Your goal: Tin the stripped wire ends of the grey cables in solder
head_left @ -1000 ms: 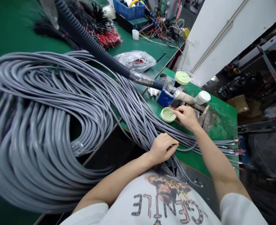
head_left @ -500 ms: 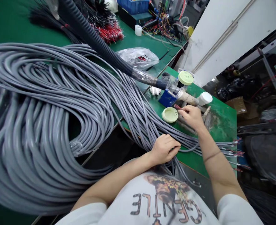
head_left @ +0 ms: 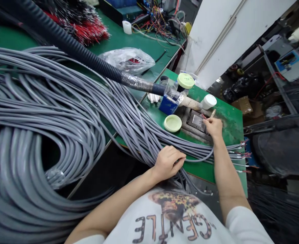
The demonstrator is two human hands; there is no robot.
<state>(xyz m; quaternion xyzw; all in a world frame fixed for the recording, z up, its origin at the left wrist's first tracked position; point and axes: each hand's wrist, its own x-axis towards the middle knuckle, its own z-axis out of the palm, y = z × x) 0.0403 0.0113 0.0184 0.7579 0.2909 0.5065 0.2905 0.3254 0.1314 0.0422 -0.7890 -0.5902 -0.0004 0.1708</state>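
My left hand (head_left: 168, 163) is closed around a bundle of grey sheathed cables (head_left: 141, 125), which runs from a large coiled heap (head_left: 37, 112) across the green bench. My right hand (head_left: 213, 127) pinches thin red-tipped wire ends (head_left: 204, 117) from one cable, just above a small rectangular metal tray in a dark frame (head_left: 196, 121). Beside that tray lies a pale green round lid (head_left: 172, 123). Stripped cable ends with red wires (head_left: 242, 154) hang past the bench's right edge.
A black corrugated conduit (head_left: 70, 44) crosses above the cables and ends at a white tube (head_left: 190, 102). Nearby are a blue box (head_left: 168, 104), a white-capped bottle (head_left: 208, 101) and a plastic bag (head_left: 127, 61). A white wall panel (head_left: 220, 37) stands behind.
My right hand has moved from beside the green lid to over the metal tray, which now shows. My left hand still grips the cables. The whole view has shifted with my head.
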